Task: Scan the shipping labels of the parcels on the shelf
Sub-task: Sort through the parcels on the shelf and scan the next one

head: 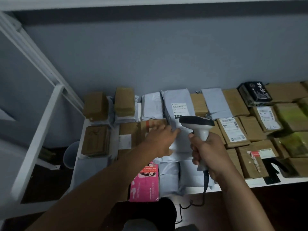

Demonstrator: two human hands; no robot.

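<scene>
While gripping the scanner (196, 124) right-handed (206, 152) over a grey mailer's label (180, 108), steadied its edge with left fingers (160, 139); seemingly mid-task, most parcels (232, 129) unscanned.

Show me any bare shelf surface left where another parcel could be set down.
Very little. A bare white strip runs along the shelf's front edge, right of the scanner cable, below the brown boxes. A thin gap sits beside the far-left box. Everywhere else, parcels lie edge to edge.
</scene>
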